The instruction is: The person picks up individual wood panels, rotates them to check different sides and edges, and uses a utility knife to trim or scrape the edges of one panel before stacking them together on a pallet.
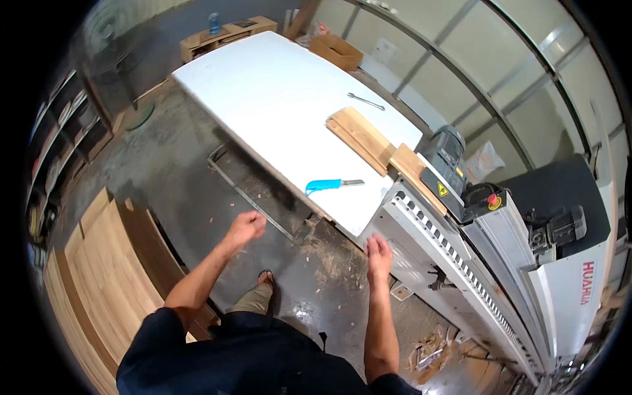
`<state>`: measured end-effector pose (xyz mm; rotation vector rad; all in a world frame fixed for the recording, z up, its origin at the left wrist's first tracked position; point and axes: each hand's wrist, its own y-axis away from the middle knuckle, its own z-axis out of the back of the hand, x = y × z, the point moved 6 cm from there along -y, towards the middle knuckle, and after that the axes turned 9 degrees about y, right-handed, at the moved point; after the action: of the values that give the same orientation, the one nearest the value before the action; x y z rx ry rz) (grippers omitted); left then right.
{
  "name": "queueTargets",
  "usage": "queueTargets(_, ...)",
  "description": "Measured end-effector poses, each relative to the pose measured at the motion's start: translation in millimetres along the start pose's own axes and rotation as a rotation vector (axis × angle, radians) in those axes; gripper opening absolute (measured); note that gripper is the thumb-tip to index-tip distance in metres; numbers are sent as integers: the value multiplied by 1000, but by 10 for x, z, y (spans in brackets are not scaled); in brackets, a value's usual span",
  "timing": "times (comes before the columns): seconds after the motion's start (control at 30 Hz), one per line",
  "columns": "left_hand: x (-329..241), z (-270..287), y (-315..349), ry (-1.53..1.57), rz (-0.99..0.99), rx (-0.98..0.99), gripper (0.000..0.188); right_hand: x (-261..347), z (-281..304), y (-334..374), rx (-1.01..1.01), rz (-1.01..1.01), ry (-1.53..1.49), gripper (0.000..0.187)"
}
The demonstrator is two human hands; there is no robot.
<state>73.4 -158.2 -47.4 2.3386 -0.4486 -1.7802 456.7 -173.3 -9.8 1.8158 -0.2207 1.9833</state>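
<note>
My left hand (247, 227) hangs in the air over the floor, left of the white table (263, 99). Its fingers are loosely curled in, and nothing shows in them. Just off the table's near corner, beside the machine's end, I hold up my right hand (378, 253) with the fingers bent, a little apart, and no object visible. Closest to both on the tabletop lies a blue-handled knife (324, 185), its short metal blade toward the right. Farther back rest an open-end wrench (366, 101) and some wooden boards (364, 135) along the right edge.
To my right runs a long edge-banding machine (487, 276) with a motor (449, 145) and a red stop button (493, 199). Stacked wood panels (105, 263) stand at my left. A metal floor frame (253, 204), a fan (108, 39) and wood scraps (431, 352) are also around.
</note>
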Motion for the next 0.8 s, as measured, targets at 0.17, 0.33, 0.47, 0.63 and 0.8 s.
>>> queueTargets(0.17,-1012,-794,-1619,-372,-216,78,17,313,-283,-1101,-39,166,296,42)
queueTargets(0.33,-1086,-776,-3621,-563,-474,133,15,297,-840,-2057,-216,230,798,68)
queueTargets(0.47,-1197,-593,-4850,-719,-421,69,41,528,-1124,-2343,-435,223,852,57)
queueTargets(0.63,-992,-1001,-5669,-848,-455,93,36,454,-931,-2537,-407,116,740,31)
queueTargets(0.8,-1187,-1479,-5111,-1089,-377,179,33,437,-938,-2525,-476,69,683,22)
